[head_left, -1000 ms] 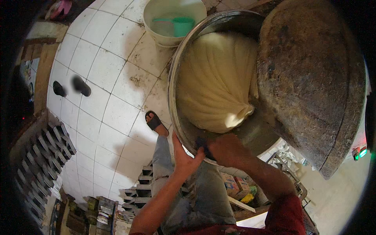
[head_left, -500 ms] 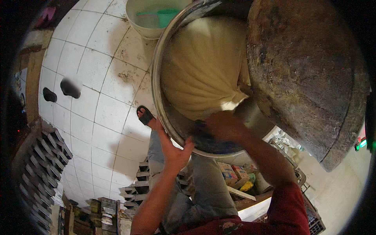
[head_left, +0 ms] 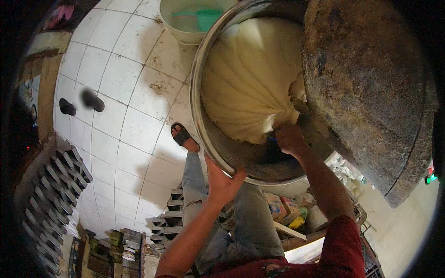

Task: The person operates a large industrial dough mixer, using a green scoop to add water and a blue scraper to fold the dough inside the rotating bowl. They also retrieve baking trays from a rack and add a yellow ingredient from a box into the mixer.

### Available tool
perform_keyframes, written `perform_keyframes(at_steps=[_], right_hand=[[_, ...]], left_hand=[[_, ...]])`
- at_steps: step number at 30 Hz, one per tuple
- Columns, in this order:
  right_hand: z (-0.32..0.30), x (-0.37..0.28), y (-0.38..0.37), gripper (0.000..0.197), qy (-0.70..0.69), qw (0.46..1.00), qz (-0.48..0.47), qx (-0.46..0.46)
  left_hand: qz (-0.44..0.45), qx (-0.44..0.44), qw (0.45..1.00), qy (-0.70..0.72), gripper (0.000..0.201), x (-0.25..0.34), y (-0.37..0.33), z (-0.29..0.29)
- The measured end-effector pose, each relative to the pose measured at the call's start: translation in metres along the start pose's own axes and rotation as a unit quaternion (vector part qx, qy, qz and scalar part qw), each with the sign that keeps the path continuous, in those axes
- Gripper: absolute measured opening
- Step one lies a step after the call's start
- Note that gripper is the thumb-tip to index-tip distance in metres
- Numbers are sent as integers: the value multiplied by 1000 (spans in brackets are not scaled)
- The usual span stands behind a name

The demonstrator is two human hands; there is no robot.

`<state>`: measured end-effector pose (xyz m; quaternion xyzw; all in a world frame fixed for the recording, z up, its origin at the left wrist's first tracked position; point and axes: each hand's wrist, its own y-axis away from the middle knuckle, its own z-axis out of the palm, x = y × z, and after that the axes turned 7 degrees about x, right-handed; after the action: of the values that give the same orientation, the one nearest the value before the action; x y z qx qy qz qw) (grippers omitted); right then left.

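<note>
A large metal mixing bowl holds a mass of pale dough, pulled into folds that run toward the mixer's dark metal part. On the near rim rests my left hand, its thumb over the edge and its fingers along the outside wall. My right hand is inside the bowl, closed, beside the near edge of the dough. Something blue shows at its fingers, but its shape is lost in shadow. The worn, stained mixer head covers the bowl's right side.
Beyond the bowl stands a pale bucket with a green dipper. White floor tiles spread to the left, where another person's dark footwear shows. Stacked metal racks and a shelf with packages are nearby.
My right hand has moved right and slightly up along the near side of the dough. My left hand stays on the rim. The whole view has shifted a little.
</note>
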<state>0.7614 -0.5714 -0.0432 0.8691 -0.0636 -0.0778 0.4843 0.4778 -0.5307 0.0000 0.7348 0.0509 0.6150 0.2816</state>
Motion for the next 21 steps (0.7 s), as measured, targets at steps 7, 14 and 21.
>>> perform_keyframes(at_steps=[7, 14, 21], right_hand=[[20, -7, 15, 16, 10, 999, -13, 51], [-21, -81, 35, 23, -15, 990, -111, 87], [-4, -17, -8, 15, 41, 999, 4, -3]], left_hand=[[16, 28, 999, -15, 86, -15, 11, 9], [21, 53, 998, -6, 93, -12, -11, -7], [43, 57, 994, -78, 93, -23, 0, -5]])
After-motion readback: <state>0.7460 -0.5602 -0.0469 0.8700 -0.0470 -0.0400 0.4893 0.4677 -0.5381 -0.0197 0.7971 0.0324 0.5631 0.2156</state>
